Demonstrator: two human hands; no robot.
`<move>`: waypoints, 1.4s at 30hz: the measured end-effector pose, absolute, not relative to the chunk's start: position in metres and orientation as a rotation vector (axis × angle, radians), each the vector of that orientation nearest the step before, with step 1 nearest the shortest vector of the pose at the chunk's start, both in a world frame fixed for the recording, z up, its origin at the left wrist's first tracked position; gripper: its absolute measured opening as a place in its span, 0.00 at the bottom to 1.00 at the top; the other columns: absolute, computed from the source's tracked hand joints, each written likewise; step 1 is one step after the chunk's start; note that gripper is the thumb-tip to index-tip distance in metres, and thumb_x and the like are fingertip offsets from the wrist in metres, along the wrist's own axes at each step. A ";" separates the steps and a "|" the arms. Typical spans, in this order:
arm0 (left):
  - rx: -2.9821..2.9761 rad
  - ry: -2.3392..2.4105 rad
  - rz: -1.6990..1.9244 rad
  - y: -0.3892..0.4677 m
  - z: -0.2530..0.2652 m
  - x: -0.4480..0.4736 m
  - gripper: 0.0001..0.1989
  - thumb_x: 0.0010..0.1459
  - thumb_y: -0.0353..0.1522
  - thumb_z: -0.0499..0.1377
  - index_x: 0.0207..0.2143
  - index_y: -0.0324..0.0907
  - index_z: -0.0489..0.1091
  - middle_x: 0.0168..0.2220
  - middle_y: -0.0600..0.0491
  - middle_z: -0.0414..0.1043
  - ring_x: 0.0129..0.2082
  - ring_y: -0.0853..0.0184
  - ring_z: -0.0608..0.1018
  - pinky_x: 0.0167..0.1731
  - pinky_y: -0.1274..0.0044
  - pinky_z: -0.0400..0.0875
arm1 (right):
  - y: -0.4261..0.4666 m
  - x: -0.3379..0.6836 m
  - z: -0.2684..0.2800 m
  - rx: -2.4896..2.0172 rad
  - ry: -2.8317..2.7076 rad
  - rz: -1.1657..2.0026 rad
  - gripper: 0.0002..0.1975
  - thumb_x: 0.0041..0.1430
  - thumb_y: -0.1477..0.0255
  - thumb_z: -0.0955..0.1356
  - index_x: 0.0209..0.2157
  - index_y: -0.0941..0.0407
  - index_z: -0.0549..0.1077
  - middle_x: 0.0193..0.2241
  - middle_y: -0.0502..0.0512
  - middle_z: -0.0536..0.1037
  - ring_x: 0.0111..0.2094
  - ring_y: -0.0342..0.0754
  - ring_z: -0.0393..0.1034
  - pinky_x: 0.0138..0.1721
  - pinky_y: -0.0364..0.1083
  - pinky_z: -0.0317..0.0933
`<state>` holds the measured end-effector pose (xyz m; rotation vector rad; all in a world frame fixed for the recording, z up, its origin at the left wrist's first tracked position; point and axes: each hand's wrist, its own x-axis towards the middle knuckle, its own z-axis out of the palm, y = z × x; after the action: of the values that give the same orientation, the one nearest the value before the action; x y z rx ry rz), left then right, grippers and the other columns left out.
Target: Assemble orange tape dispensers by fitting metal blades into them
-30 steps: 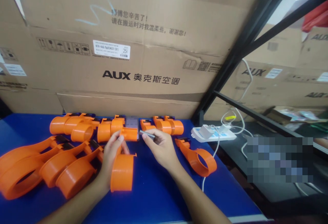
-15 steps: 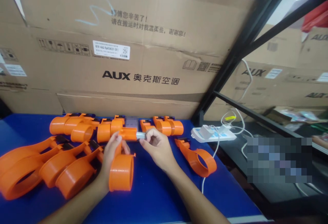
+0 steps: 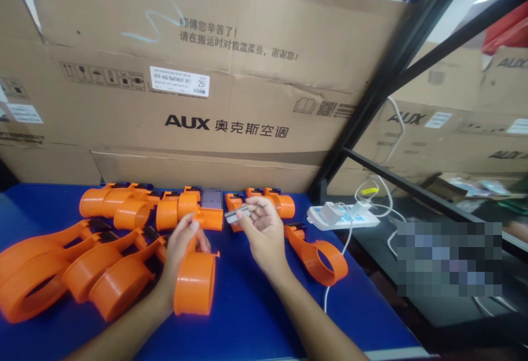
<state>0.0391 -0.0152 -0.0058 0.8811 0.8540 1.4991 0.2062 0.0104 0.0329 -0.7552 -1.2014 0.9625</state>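
Note:
My left hand [image 3: 180, 248] is closed around the neck of an orange plastic part [image 3: 194, 285], which has a wide ring at the bottom and a short tube at the top. The tube's end points right. Between the thumb and fingers of my right hand [image 3: 266, 231] is a small silvery-grey piece [image 3: 231, 215], slightly tilted. Its near end lies just beyond the tube's mouth, apart from it. Some of my left fingers are hidden behind the orange part.
Several similar orange parts [image 3: 119, 281] lie on the blue tabletop [image 3: 256, 317] at left and along the back. Another orange part [image 3: 325, 259] lies at right, beside a white power strip [image 3: 344, 217]. A cardboard box [image 3: 231, 157] stands behind. A flat grey device [image 3: 212, 198] lies at the back.
My right hand has drawn the silvery-grey piece rightward out of the orange tube and tilted it. My left hand still holds the orange part in nearly the same place.

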 end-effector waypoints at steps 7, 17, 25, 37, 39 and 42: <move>0.821 0.887 1.468 -0.008 -0.012 0.037 0.20 0.54 0.49 0.67 0.37 0.44 0.69 0.18 0.58 0.70 0.18 0.67 0.72 0.20 0.78 0.67 | 0.010 0.207 0.033 -0.740 -1.110 1.063 0.16 0.56 0.68 0.77 0.44 0.52 0.73 0.35 0.50 0.78 0.34 0.47 0.79 0.47 0.51 0.76; 0.846 0.930 1.497 -0.015 -0.003 0.040 0.22 0.56 0.49 0.65 0.42 0.43 0.69 0.19 0.58 0.72 0.19 0.68 0.72 0.22 0.79 0.67 | 0.014 0.208 0.027 -0.743 -1.051 1.171 0.17 0.54 0.66 0.79 0.42 0.52 0.72 0.30 0.47 0.79 0.32 0.48 0.81 0.42 0.50 0.79; 0.893 0.949 1.481 -0.014 -0.004 0.038 0.21 0.57 0.51 0.64 0.32 0.43 0.68 0.19 0.56 0.71 0.18 0.68 0.71 0.22 0.78 0.66 | 0.012 0.207 0.028 -0.770 -1.092 1.169 0.19 0.54 0.64 0.79 0.42 0.52 0.71 0.31 0.49 0.82 0.35 0.51 0.83 0.43 0.50 0.79; 0.932 1.003 1.409 -0.015 -0.002 0.035 0.27 0.58 0.54 0.61 0.21 0.42 0.66 0.17 0.55 0.67 0.18 0.70 0.68 0.22 0.78 0.63 | 0.016 0.209 0.026 -0.831 -1.171 1.154 0.19 0.54 0.62 0.78 0.40 0.55 0.72 0.29 0.51 0.83 0.33 0.50 0.82 0.38 0.47 0.76; 0.931 1.010 1.398 -0.013 -0.006 0.033 0.28 0.58 0.54 0.61 0.20 0.42 0.66 0.17 0.55 0.66 0.18 0.70 0.67 0.22 0.78 0.63 | 0.017 0.210 0.026 -0.850 -1.190 1.139 0.18 0.54 0.62 0.78 0.40 0.55 0.72 0.28 0.50 0.82 0.31 0.48 0.80 0.34 0.44 0.73; 0.942 1.034 1.401 -0.010 -0.010 0.032 0.27 0.58 0.53 0.62 0.19 0.42 0.66 0.17 0.56 0.65 0.18 0.70 0.67 0.22 0.78 0.63 | 0.017 0.211 0.026 -0.895 -1.245 1.117 0.16 0.55 0.62 0.77 0.39 0.55 0.73 0.25 0.49 0.81 0.26 0.46 0.77 0.29 0.42 0.69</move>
<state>0.0321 -0.0102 -0.0099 0.9422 1.0342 1.4007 0.2109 0.0174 0.0262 -0.8947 -1.2453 1.1166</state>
